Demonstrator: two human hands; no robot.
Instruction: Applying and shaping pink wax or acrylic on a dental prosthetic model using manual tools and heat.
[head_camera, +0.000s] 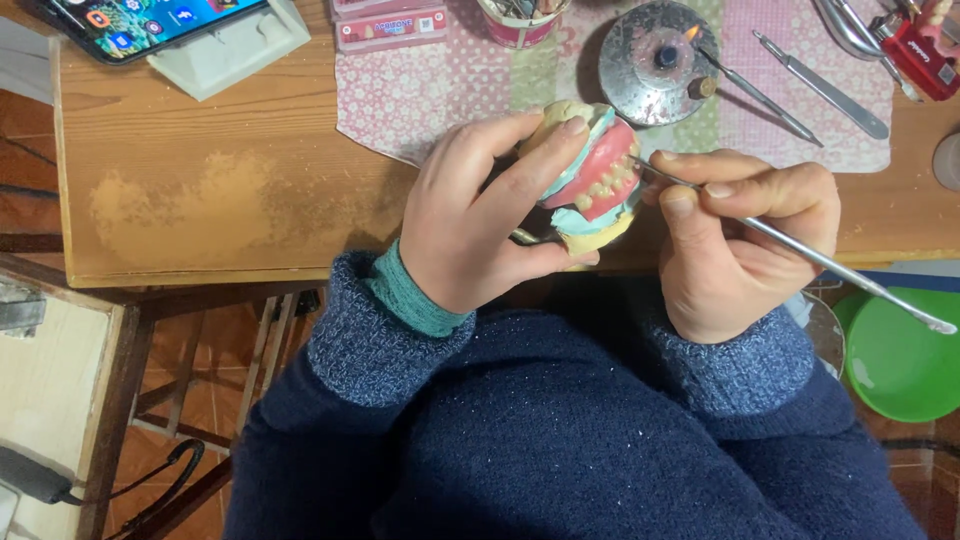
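My left hand (480, 215) grips a dental model (592, 175) just above the wooden table's front edge: yellowish plaster casts, pale blue bases, pink wax gums and a row of small teeth. The thumb lies under the lower cast and the fingers wrap over the top. My right hand (745, 240) pinches a long thin metal carving tool (800, 250) like a pen. Its tip touches the teeth on the model's right side. The tool's other end sticks out to the lower right, over a green bowl.
On the patterned cloth (420, 90) behind the model stands a small round metal burner (655, 60) with a lit flame, with metal instruments (820, 85) beside it. A phone on a white stand (225, 45) is at the far left. The green bowl (900, 355) sits lower right.
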